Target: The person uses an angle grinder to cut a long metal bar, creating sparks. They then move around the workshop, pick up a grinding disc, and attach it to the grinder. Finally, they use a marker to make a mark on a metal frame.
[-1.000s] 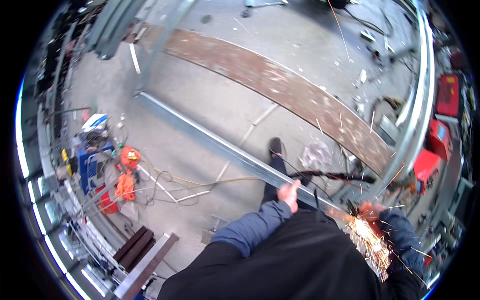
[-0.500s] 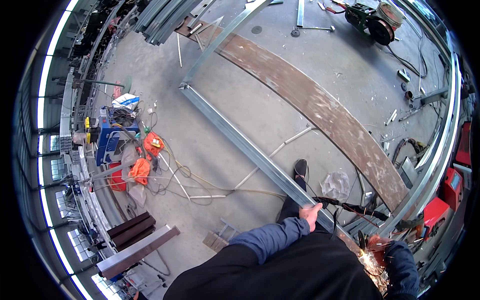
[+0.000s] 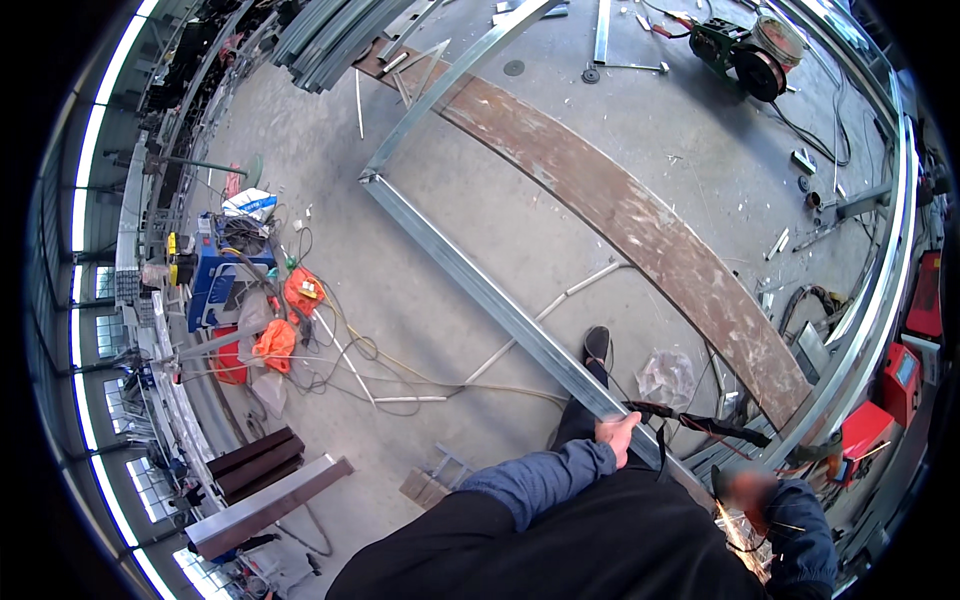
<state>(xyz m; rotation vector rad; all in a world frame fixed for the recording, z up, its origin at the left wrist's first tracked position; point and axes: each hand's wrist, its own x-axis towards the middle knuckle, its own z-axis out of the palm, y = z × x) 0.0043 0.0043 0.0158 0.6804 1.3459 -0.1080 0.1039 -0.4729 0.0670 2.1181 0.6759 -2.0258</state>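
My left hand [image 3: 618,437] is closed round a galvanized steel square tube [image 3: 500,307], close to my body. The tube slants away to the far left, where its end meets a second steel tube [image 3: 430,100] at a corner. At the near right my right hand [image 3: 750,490] is blurred and wrapped round what looks like an angle grinder [image 3: 718,482], mostly hidden by hand and sleeve. Bright orange sparks [image 3: 742,535] spray below it, by the near end of the tube. A black cable [image 3: 700,420] passes beyond my hands.
A wide rusty steel plate [image 3: 620,210] lies across the floor beyond the tube. Cables and orange bags [image 3: 274,345] lie left, beside a blue machine [image 3: 222,275]. Red machines [image 3: 868,425] stand right; a wire-spool feeder [image 3: 745,60] stands far right. My shoe [image 3: 596,345] is beside the tube.
The spark spray has become smaller and thinner. My right hand has shifted very slightly and is more blurred. My left hand keeps its hold on the tube.
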